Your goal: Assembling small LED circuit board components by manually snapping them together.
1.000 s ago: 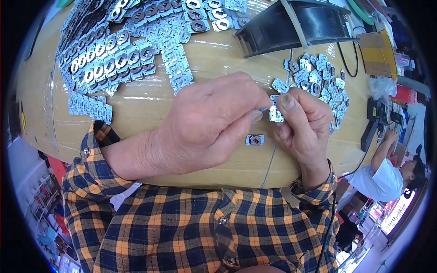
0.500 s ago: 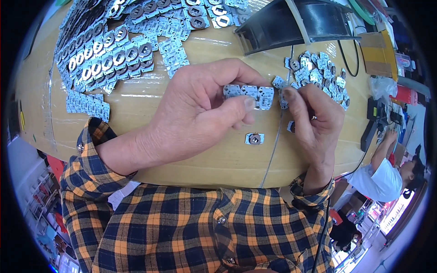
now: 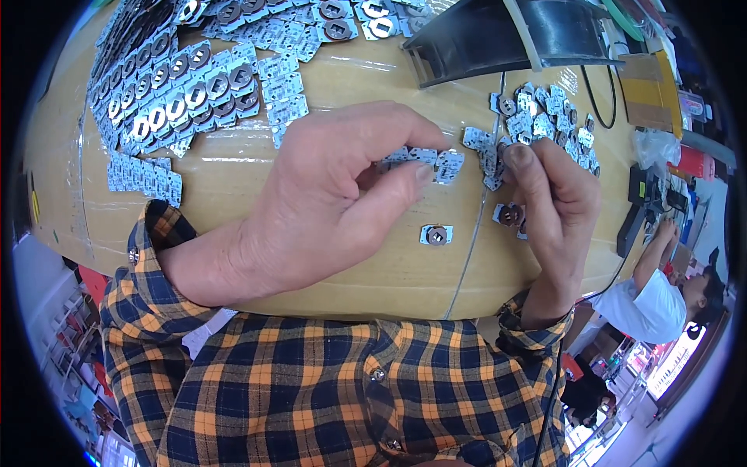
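My left hand (image 3: 334, 194) pinches a short strip of small circuit boards (image 3: 448, 166) between thumb and bent forefinger. Its end board sits at an angle to the part by the thumb, and the rest is hidden behind my fingers. To the right, my right hand (image 3: 556, 194) is closed, thumb against fingers, at the near edge of a heap of loose circuit boards (image 3: 545, 117). Whatever lies inside that pinch is hidden. Loose boards (image 3: 490, 159) touch or nearly touch its fingertips. A single board with a round brown holder (image 3: 436, 235) lies on the table between the hands.
Stacked strips of circuit boards (image 3: 187, 93) cover the table's far left, with a smaller stack (image 3: 144, 177) nearer. A black curved housing (image 3: 482, 39) stands at the back. A cardboard box (image 3: 650, 89) and black cable (image 3: 597, 101) are at right. A co-worker (image 3: 646, 307) sits beyond.
My right hand has moved slightly right, toward the loose heap. The strip in my left hand has tilted, and its end board now sits angled against the rest.
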Demonstrator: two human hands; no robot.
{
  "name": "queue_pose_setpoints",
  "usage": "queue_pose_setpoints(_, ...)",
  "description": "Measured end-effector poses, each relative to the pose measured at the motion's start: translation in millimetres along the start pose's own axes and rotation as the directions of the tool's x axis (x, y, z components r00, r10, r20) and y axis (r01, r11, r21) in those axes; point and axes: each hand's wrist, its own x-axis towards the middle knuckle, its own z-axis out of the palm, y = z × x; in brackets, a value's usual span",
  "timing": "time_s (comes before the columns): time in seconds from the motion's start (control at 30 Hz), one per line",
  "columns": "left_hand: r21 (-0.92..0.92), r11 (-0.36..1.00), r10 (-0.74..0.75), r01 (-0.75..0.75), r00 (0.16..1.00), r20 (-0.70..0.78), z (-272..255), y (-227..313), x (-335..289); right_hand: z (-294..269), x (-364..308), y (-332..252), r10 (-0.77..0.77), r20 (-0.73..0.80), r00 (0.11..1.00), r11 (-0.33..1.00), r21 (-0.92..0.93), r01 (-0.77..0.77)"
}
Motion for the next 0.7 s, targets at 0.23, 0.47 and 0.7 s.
queue_pose_setpoints(0.23,-0.354,0.924,-0.119,0.147,0.988,0.101,3,8,4,-3,-4,-11,0.053,0.175,0.983,0.971,0.22,-0.091)
queue_pose_setpoints(0.47,-0.496,0.838,-0.154,0.227,0.971,0.183,3,3,4,8,-3,-3,-0.12,0.291,0.949,0.956,0.293,0.031)
queue_pose_setpoints(0.7,-0.718,0.583,-0.195,0.381,0.923,0.331,-5,7,7,11,-10,-10,0.073,0.427,0.901,0.708,0.615,-0.348)
